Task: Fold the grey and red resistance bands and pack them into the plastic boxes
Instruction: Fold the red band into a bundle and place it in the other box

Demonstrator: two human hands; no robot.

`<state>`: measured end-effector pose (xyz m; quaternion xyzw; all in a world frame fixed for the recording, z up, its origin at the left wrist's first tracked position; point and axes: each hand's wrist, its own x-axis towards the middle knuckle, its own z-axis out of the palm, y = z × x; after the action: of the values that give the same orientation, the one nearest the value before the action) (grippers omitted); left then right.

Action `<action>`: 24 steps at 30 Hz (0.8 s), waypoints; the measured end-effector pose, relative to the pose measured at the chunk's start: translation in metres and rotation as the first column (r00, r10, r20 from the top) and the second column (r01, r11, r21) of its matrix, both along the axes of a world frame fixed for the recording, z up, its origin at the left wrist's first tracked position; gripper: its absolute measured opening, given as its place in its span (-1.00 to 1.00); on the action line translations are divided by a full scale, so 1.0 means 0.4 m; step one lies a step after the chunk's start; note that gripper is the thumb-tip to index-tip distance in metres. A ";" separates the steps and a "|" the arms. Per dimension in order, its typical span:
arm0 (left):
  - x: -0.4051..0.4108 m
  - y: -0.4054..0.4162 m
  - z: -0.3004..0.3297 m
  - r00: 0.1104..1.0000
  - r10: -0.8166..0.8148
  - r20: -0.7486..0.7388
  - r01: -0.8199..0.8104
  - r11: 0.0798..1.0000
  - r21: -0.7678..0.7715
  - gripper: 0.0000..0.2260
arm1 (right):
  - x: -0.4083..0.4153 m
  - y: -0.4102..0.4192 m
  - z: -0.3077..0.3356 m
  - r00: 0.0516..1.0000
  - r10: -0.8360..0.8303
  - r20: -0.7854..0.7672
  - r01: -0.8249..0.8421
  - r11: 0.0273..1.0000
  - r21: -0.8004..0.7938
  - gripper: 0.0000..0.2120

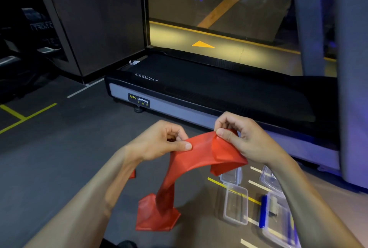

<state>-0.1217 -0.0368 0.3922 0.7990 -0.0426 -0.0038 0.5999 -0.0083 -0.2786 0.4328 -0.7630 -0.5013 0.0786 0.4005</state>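
Observation:
A red resistance band [201,154] is held up over the floor, and its lower part hangs down to a loose heap on the floor. My left hand [165,140] pinches the band's left top edge between thumb and fingers. My right hand [243,138] pinches its folded right end. An open clear plastic box [236,204] lies on the floor below my right arm. Another clear box [232,176] sits just behind it, partly hidden by the band. A box with blue clips [276,214] lies further right, with something grey inside.
A black treadmill [199,92] with a "Body Strong" label stands right in front of me. Its grey upright [350,88] rises at the right. Yellow and white lines mark the dark floor [59,148]. A glass wall stands behind the treadmill.

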 end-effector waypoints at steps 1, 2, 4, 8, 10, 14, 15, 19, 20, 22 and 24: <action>-0.002 -0.001 0.003 1.000 -0.003 0.004 0.004 1.000 -0.015 -0.90 | 0.000 -0.001 0.000 1.000 0.004 -0.007 -0.004 1.000 0.008 -0.96; -0.004 -0.002 0.005 1.000 -0.010 0.008 0.011 0.999 -0.040 -0.91 | -0.001 -0.001 0.000 1.000 0.009 -0.017 -0.009 1.000 0.017 -0.95; -0.007 0.000 0.009 1.000 -0.023 0.020 0.025 0.995 -0.096 -0.93 | 0.001 -0.004 0.000 0.999 0.023 -0.039 -0.021 0.999 0.041 -0.95; -0.005 0.006 0.013 0.999 0.027 0.031 -0.027 0.999 -0.023 -0.90 | -0.003 -0.005 -0.007 0.996 0.047 -0.076 -0.043 0.998 0.051 -0.92; -0.005 0.009 0.016 0.998 0.050 0.048 -0.053 0.996 0.067 -0.90 | -0.005 -0.005 -0.008 0.997 0.041 -0.071 -0.038 0.998 0.040 -0.91; -0.006 0.014 0.023 0.993 0.083 0.080 -0.093 0.987 0.130 -0.90 | 0.001 -0.003 -0.013 0.998 0.000 -0.056 0.003 0.999 0.049 -0.95; -0.009 0.014 0.025 0.993 0.081 0.086 -0.095 0.979 0.181 -0.91 | 0.002 -0.001 -0.019 0.999 -0.005 -0.051 0.007 1.000 0.031 -0.95; -0.025 0.008 0.055 0.980 0.085 0.181 -0.115 0.980 0.163 -0.95 | 0.000 0.003 -0.012 0.999 0.001 -0.048 0.003 0.997 0.071 -0.91; -0.022 0.009 0.061 0.979 0.098 0.181 -0.120 0.986 0.116 -0.95 | 0.006 0.002 -0.008 0.998 0.003 -0.061 0.004 0.993 0.114 -0.92; -0.018 0.010 0.065 0.985 0.088 0.149 -0.109 0.985 0.136 -0.93 | 0.009 0.005 -0.013 0.997 0.005 -0.072 0.005 0.991 0.133 -0.93; -0.024 0.012 0.074 0.986 0.082 0.143 -0.104 0.982 0.160 -0.94 | 0.003 0.020 -0.023 0.998 0.031 -0.063 -0.025 0.995 0.092 -0.95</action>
<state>-0.1314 -0.0322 0.4216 0.8458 -0.0452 0.0750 0.5262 -0.0071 -0.2704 0.4234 -0.7339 -0.5018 0.0856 0.4496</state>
